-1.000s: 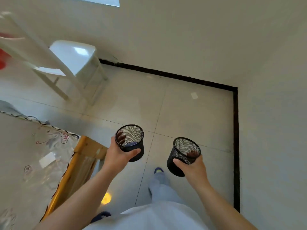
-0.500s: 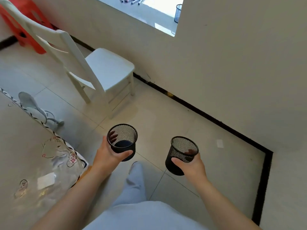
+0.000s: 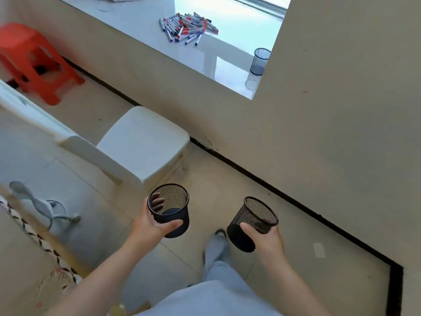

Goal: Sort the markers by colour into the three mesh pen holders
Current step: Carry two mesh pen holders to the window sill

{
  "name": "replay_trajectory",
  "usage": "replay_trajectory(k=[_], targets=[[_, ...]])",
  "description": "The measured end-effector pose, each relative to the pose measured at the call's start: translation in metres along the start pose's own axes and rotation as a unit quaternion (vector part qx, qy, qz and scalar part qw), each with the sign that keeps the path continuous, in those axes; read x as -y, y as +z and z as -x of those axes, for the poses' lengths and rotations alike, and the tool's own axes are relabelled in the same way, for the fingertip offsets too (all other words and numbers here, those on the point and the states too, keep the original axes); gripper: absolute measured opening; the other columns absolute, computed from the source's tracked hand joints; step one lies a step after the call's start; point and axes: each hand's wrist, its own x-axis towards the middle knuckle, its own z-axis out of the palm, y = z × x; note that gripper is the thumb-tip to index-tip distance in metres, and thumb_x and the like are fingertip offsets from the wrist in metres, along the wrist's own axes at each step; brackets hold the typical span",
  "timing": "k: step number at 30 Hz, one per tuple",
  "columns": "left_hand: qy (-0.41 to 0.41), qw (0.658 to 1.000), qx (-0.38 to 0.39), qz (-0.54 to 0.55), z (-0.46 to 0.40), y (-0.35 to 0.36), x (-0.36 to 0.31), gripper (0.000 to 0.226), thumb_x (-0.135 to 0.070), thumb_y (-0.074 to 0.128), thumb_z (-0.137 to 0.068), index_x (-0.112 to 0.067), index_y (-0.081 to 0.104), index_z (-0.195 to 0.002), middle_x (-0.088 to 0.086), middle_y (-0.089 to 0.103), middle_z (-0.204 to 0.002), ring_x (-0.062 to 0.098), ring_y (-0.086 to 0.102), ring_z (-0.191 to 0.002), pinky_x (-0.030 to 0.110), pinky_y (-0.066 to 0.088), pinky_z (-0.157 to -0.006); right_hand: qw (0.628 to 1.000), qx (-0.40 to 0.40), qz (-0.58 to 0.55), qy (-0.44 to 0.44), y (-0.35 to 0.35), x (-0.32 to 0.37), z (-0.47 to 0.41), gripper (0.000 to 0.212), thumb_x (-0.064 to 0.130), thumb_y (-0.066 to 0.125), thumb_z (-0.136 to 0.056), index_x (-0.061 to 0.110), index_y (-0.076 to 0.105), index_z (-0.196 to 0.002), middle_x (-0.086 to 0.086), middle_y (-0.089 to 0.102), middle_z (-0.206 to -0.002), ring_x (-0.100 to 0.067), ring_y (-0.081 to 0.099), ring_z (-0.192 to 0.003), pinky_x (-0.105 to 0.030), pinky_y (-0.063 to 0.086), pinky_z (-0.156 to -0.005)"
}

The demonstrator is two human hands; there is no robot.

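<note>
Gripping one mesh holder (image 3: 169, 209) (image 3: 251, 222) each, both hands (image 3: 151, 226) (image 3: 267, 241); markers (image 3: 188, 27) well apart on the sill.

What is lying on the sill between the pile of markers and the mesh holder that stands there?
In the head view, the white sill between the markers and the standing mesh holder is bare.

Both bare forearms reach forward at waist height. The left hand (image 3: 152, 226) wraps a pen holder (image 3: 169, 209), thumb across the near side, fingers curled round the far side and showing through the mesh. The right hand (image 3: 265, 239) grips a second, tilted pen holder (image 3: 251, 223), thumb on its wall.
</note>
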Motion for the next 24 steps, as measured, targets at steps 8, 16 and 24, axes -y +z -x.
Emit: replay_trajectory(k=[8,16,24], targets=[[-0.035,0.994,-0.098,0.02,-0.118,0.001,-0.049,0.097,-0.04,0.085,-0.035,-0.02,0.045,-0.122,-0.003,0.057,-0.12,0.018,0.054,-0.115,0.038,0.043,-0.1,0.991,0.082,0.081,-0.064,0.027,0.124,-0.133,0.06,0.027,0.084,-0.06,0.023,0.053,-0.112,0.004,0.063,-0.106,-0.016,0.059,-0.101,-0.03,0.044,-0.088],[-0.049,0.988,-0.128,0.072,-0.219,0.013,-0.099,0.086,-0.044,0.083,-0.035,-0.031,0.043,-0.111,-0.016,0.056,-0.112,0.009,0.056,-0.109,0.026,0.042,-0.094,0.972,0.127,0.161,-0.114,0.081,0.231,-0.229,0.056,0.035,0.083,-0.055,0.037,0.045,-0.096,0.016,0.058,-0.096,-0.011,0.055,-0.093,-0.025,0.038,-0.079],[-0.024,0.996,-0.069,0.046,-0.347,0.001,-0.148,0.08,-0.035,0.084,-0.043,-0.037,0.042,-0.111,-0.017,0.055,-0.116,0.007,0.054,-0.111,0.025,0.043,-0.094,0.976,0.083,0.169,-0.112,0.141,0.3,-0.304,0.063,0.035,0.082,-0.061,0.026,0.041,-0.109,0.009,0.05,-0.103,-0.01,0.045,-0.095,-0.024,0.033,-0.083]])
